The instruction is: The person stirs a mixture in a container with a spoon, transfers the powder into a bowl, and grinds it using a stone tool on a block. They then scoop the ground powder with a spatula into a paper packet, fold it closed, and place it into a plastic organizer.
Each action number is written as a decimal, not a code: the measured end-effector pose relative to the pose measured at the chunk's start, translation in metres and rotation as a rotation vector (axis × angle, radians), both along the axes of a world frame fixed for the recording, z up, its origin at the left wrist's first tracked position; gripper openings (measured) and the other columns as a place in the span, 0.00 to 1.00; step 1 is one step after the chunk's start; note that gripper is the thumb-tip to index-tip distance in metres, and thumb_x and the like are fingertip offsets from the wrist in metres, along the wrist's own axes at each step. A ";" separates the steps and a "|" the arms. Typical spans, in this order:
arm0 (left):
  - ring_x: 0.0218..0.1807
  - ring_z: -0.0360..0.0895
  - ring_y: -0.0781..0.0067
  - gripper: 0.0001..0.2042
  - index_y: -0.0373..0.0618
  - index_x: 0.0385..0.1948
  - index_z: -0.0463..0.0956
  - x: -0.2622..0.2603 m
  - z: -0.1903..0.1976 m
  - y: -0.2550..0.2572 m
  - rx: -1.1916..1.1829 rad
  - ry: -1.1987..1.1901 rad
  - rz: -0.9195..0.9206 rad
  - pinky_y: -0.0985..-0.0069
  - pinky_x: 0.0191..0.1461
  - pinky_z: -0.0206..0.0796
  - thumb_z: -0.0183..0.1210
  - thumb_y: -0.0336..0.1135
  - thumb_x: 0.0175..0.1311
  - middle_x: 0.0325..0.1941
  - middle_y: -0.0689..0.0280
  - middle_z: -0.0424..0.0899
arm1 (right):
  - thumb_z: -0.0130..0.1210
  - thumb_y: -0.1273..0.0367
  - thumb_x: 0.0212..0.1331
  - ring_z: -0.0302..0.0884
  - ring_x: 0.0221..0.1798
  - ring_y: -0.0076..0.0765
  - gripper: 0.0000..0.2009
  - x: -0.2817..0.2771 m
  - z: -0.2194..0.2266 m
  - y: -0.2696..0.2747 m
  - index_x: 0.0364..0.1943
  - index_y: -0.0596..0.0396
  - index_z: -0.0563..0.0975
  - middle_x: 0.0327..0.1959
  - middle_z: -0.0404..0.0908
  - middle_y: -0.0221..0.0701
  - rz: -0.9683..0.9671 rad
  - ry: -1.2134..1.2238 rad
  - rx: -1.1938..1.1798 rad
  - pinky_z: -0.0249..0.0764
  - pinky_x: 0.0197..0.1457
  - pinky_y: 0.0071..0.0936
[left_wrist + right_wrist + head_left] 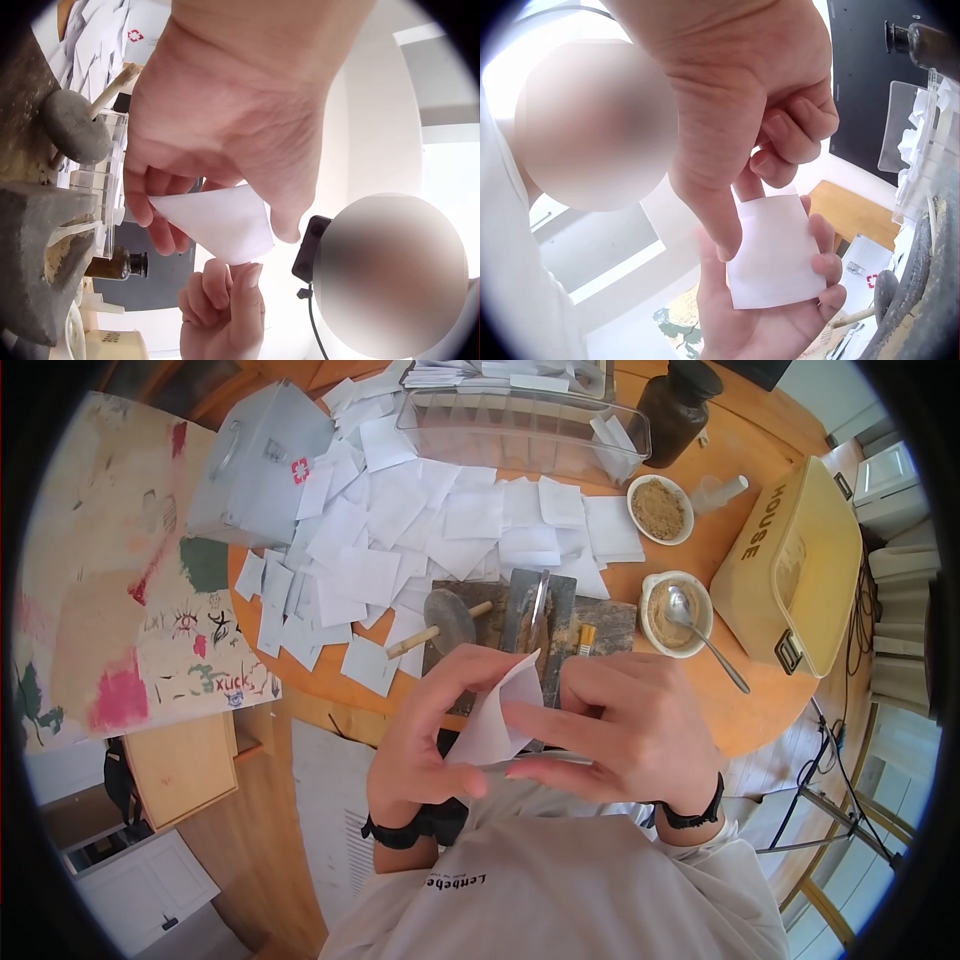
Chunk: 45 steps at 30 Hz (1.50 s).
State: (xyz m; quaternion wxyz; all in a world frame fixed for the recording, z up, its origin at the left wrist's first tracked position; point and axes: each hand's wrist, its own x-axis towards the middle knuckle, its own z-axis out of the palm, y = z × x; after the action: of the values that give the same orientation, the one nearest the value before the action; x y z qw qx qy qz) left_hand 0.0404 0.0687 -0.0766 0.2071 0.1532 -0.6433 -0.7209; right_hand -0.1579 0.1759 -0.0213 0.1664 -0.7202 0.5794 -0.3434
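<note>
A small white paper packet (492, 722) is held above the table's near edge, in front of the person's shirt. The left hand (425, 730) holds it along one side, thumb on the near side and fingers behind, as the right wrist view shows of the packet (775, 251). The right hand (640, 730) has its index finger against the packet's face or opening; which one I cannot tell. Its thumb lies at the packet's edge, and its other fingers are curled. In the left wrist view the paper (221, 221) looks bent into a tapering shape.
Many white packets (400, 530) cover the table's left and middle. A stone roller (449, 620) with a wooden handle, a dark trough (535, 620) and a brush (586, 639) lie ahead. Rightward stand two powder bowls (660, 510), one with a spoon (681, 606), and a yellow box (790, 570).
</note>
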 end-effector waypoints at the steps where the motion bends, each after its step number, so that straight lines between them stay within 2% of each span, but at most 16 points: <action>1: 0.55 0.71 0.66 0.49 0.31 0.58 0.69 0.001 -0.003 0.001 0.000 0.001 -0.004 0.70 0.56 0.64 0.70 0.68 0.43 0.53 0.57 0.73 | 0.67 0.61 0.44 0.69 0.21 0.30 0.10 0.000 0.000 0.000 0.29 0.46 0.80 0.22 0.66 0.24 -0.002 0.013 0.006 0.65 0.21 0.30; 4: 0.55 0.74 0.64 0.44 0.35 0.60 0.70 0.001 -0.004 0.001 0.018 0.045 0.016 0.69 0.58 0.63 0.71 0.61 0.46 0.55 0.56 0.75 | 0.66 0.65 0.44 0.69 0.20 0.30 0.08 -0.001 -0.005 -0.001 0.27 0.47 0.79 0.22 0.65 0.25 0.003 -0.010 -0.030 0.65 0.20 0.30; 6: 0.54 0.76 0.63 0.44 0.36 0.61 0.69 -0.001 0.002 0.002 -0.129 0.006 0.020 0.68 0.58 0.65 0.72 0.59 0.46 0.54 0.55 0.78 | 0.66 0.67 0.44 0.69 0.20 0.30 0.07 -0.001 -0.009 -0.001 0.26 0.48 0.78 0.22 0.65 0.25 0.013 -0.047 -0.070 0.64 0.20 0.29; 16: 0.55 0.80 0.58 0.47 0.37 0.64 0.66 -0.001 0.005 0.007 -0.065 0.010 0.074 0.65 0.60 0.68 0.74 0.58 0.43 0.52 0.52 0.82 | 0.65 0.69 0.42 0.70 0.20 0.29 0.07 0.003 -0.013 0.001 0.24 0.50 0.77 0.20 0.65 0.24 0.079 -0.073 -0.095 0.65 0.20 0.30; 18: 0.53 0.81 0.58 0.43 0.36 0.61 0.67 -0.006 0.008 0.017 0.005 0.057 0.258 0.65 0.58 0.70 0.69 0.62 0.50 0.50 0.51 0.82 | 0.65 0.69 0.42 0.70 0.20 0.29 0.07 0.004 -0.012 0.001 0.24 0.50 0.78 0.21 0.65 0.24 0.086 -0.073 -0.081 0.65 0.20 0.30; 19: 0.53 0.81 0.58 0.43 0.36 0.61 0.67 -0.005 0.006 0.021 0.005 0.057 0.260 0.65 0.58 0.70 0.69 0.62 0.50 0.50 0.51 0.82 | 0.65 0.69 0.42 0.70 0.20 0.29 0.06 0.004 -0.011 0.001 0.24 0.50 0.78 0.20 0.65 0.24 0.079 -0.065 -0.072 0.65 0.20 0.30; 21: 0.52 0.81 0.59 0.39 0.36 0.55 0.69 -0.004 0.002 0.027 0.091 0.076 0.425 0.64 0.57 0.71 0.61 0.66 0.57 0.49 0.50 0.82 | 0.65 0.70 0.42 0.71 0.21 0.30 0.06 0.004 -0.012 0.002 0.24 0.51 0.78 0.20 0.66 0.24 0.072 -0.056 -0.062 0.65 0.20 0.30; 22: 0.52 0.81 0.59 0.39 0.36 0.55 0.69 -0.005 0.003 0.027 0.091 0.075 0.426 0.64 0.57 0.71 0.61 0.66 0.57 0.49 0.50 0.82 | 0.65 0.70 0.40 0.71 0.21 0.30 0.07 0.004 -0.015 0.002 0.23 0.51 0.78 0.20 0.66 0.25 0.067 -0.056 -0.074 0.66 0.20 0.30; 24: 0.49 0.83 0.51 0.38 0.36 0.48 0.68 -0.007 0.004 0.028 -0.079 0.000 0.436 0.59 0.53 0.76 0.44 0.72 0.64 0.47 0.48 0.81 | 0.65 0.71 0.39 0.71 0.21 0.31 0.07 0.004 -0.019 0.003 0.23 0.52 0.78 0.20 0.67 0.25 0.064 -0.057 -0.087 0.66 0.20 0.30; 28: 0.51 0.81 0.52 0.41 0.36 0.53 0.68 -0.008 0.012 0.027 -0.028 -0.032 0.405 0.60 0.56 0.73 0.43 0.74 0.62 0.50 0.48 0.80 | 0.63 0.72 0.35 0.71 0.20 0.31 0.07 0.001 -0.022 0.004 0.21 0.53 0.77 0.20 0.67 0.25 0.067 -0.038 -0.128 0.66 0.20 0.30; 30: 0.55 0.78 0.60 0.38 0.35 0.57 0.69 -0.012 0.017 0.025 -0.139 -0.032 0.260 0.66 0.58 0.69 0.52 0.67 0.63 0.55 0.54 0.79 | 0.63 0.73 0.35 0.70 0.20 0.31 0.07 -0.001 -0.021 0.004 0.21 0.53 0.77 0.20 0.67 0.25 0.058 -0.042 -0.151 0.65 0.20 0.29; 34: 0.57 0.75 0.57 0.41 0.36 0.61 0.68 -0.011 0.012 0.020 -0.286 -0.121 0.133 0.65 0.59 0.67 0.55 0.69 0.59 0.58 0.57 0.78 | 0.62 0.73 0.33 0.68 0.19 0.29 0.07 -0.004 -0.019 0.005 0.21 0.52 0.77 0.20 0.64 0.24 0.015 -0.043 -0.170 0.62 0.19 0.28; 36: 0.57 0.74 0.56 0.42 0.37 0.61 0.69 -0.011 0.010 0.018 -0.360 -0.058 0.108 0.65 0.60 0.65 0.63 0.66 0.53 0.58 0.58 0.78 | 0.62 0.73 0.33 0.67 0.19 0.28 0.08 -0.005 -0.020 0.006 0.22 0.52 0.77 0.20 0.63 0.24 0.004 -0.039 -0.172 0.62 0.19 0.28; 37: 0.57 0.74 0.56 0.42 0.37 0.61 0.69 -0.011 0.010 0.017 -0.359 -0.057 0.106 0.65 0.60 0.65 0.63 0.66 0.53 0.58 0.58 0.78 | 0.61 0.73 0.33 0.67 0.19 0.28 0.08 -0.005 -0.020 0.006 0.22 0.51 0.77 0.20 0.63 0.24 -0.001 -0.040 -0.180 0.62 0.19 0.28; 39: 0.56 0.75 0.56 0.41 0.38 0.60 0.70 -0.008 0.009 0.015 -0.373 -0.093 0.067 0.65 0.60 0.66 0.71 0.58 0.47 0.58 0.58 0.77 | 0.61 0.72 0.32 0.67 0.19 0.28 0.08 -0.004 -0.020 0.007 0.23 0.51 0.77 0.20 0.63 0.24 -0.004 -0.041 -0.189 0.62 0.19 0.28; 45: 0.54 0.76 0.58 0.37 0.38 0.58 0.72 -0.006 0.022 0.013 -0.236 -0.144 0.073 0.68 0.57 0.68 0.76 0.42 0.43 0.57 0.57 0.78 | 0.61 0.72 0.33 0.68 0.19 0.28 0.07 -0.004 -0.017 0.007 0.22 0.50 0.77 0.20 0.64 0.24 0.000 -0.027 -0.170 0.62 0.19 0.28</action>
State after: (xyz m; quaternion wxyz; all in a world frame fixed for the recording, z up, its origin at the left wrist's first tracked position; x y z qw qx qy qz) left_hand 0.0346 0.0819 -0.0541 0.2030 0.2024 -0.7308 -0.6195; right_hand -0.1618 0.1826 -0.0385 0.1125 -0.7272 0.5458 -0.4008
